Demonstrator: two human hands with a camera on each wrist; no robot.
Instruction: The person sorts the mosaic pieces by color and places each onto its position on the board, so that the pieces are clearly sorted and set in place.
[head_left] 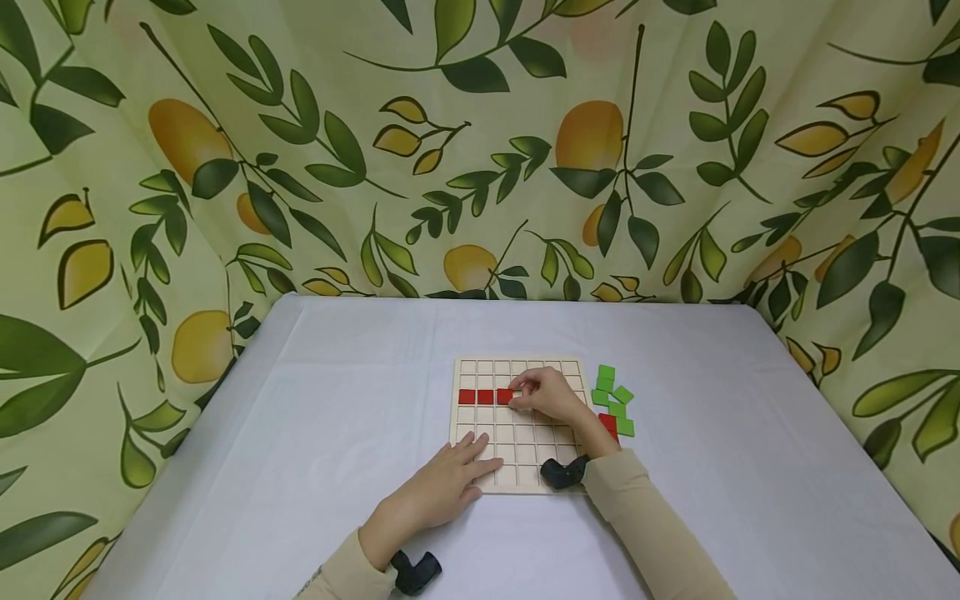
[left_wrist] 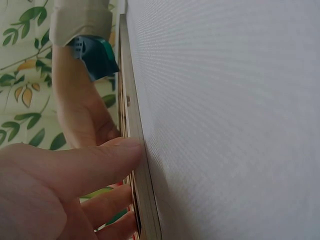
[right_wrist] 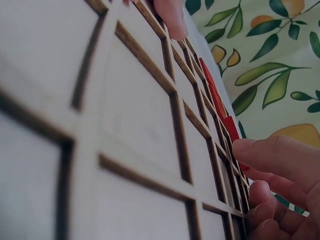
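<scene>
A pale wooden grid board [head_left: 525, 433] lies on the white table, with red square tiles [head_left: 476, 397] side by side in a row of its cells. My right hand [head_left: 553, 395] pinches another red tile [head_left: 504, 397] at the right end of that row, between thumb and forefinger. In the right wrist view, the thumb [right_wrist: 272, 155] touches this tile's edge. Spread across the board's lower left corner, my left hand [head_left: 442, 483] rests with straight fingers. Its thumb [left_wrist: 110, 162] lies against the board's near edge in the left wrist view.
Several loose green tiles [head_left: 601, 397] lie just right of the board, with red ones [head_left: 608, 425] beside them, partly behind the right forearm. Each wrist wears a black device [head_left: 416, 573]. A leaf-and-fruit patterned curtain [head_left: 465, 167] hangs behind and around the table [head_left: 360, 375].
</scene>
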